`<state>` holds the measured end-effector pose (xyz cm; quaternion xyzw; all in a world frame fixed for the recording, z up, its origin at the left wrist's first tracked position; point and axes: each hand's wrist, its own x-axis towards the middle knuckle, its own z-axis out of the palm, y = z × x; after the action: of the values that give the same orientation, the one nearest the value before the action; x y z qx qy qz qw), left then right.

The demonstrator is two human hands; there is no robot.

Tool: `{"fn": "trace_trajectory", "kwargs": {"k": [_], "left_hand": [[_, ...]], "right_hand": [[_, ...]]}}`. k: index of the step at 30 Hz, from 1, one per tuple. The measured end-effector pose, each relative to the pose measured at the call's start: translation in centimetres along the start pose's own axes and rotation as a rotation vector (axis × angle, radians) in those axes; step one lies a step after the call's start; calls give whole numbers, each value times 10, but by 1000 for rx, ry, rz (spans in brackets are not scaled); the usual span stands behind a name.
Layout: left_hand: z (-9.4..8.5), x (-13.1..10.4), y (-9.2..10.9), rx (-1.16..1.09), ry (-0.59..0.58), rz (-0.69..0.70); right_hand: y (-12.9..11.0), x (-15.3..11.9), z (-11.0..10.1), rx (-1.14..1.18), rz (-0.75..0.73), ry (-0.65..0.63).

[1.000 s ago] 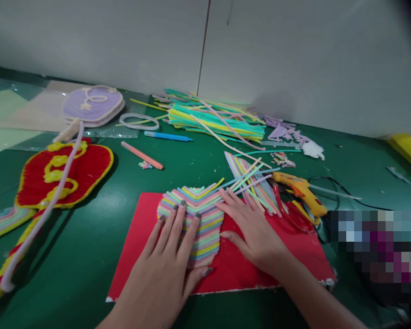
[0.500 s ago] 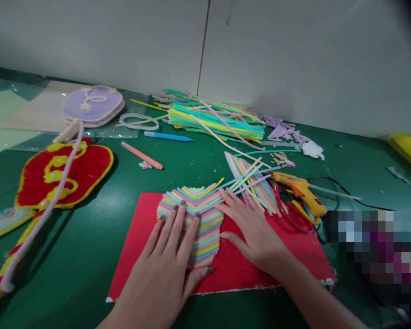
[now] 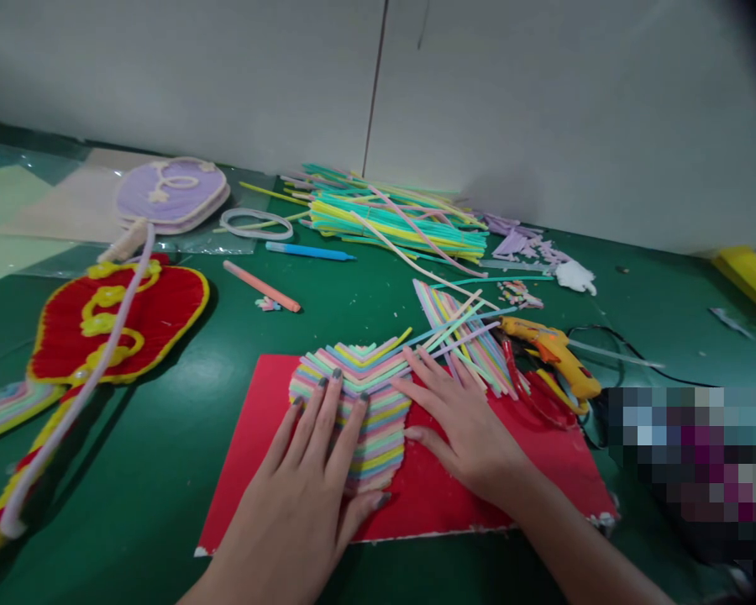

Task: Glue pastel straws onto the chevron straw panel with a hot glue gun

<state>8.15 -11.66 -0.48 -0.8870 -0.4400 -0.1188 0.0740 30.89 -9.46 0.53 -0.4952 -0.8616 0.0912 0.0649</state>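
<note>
A striped pastel piece made of fuzzy strips lies on a red board. My left hand rests flat on its left part, fingers spread. At its upper right edge, my right hand touches the strips with its fingertips, fingers apart. Loose strip ends stick out beyond that edge. Just behind my right hand lies a second striped piece with loose strips across it. A yellow glue gun and red-handled scissors are to the right of my right hand.
A red fan-shaped piece and a purple one lie at the left. Behind are a strip bundle, a blue pen, an orange pen and a coil. A pixelated area covers the lower right.
</note>
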Motion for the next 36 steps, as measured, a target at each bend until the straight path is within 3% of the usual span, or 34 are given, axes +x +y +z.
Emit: {"fn": "trace_trajectory", "kwargs": {"k": [14, 20, 26, 31, 36], "left_hand": [[0, 1, 0, -4, -2, 5], [1, 0, -1, -24, 4, 2], [2, -1, -1, -32, 19, 0], [-3, 0, -4, -30, -3, 11], [-4, 5, -7, -39, 17, -37]], "right_hand": [[1, -1, 0, 8, -3, 16], [4, -3, -3, 136, 117, 166], [2, -1, -3, 92, 98, 77], [4, -2, -3, 104, 121, 110], [6, -1, -2, 53, 90, 52]]}}
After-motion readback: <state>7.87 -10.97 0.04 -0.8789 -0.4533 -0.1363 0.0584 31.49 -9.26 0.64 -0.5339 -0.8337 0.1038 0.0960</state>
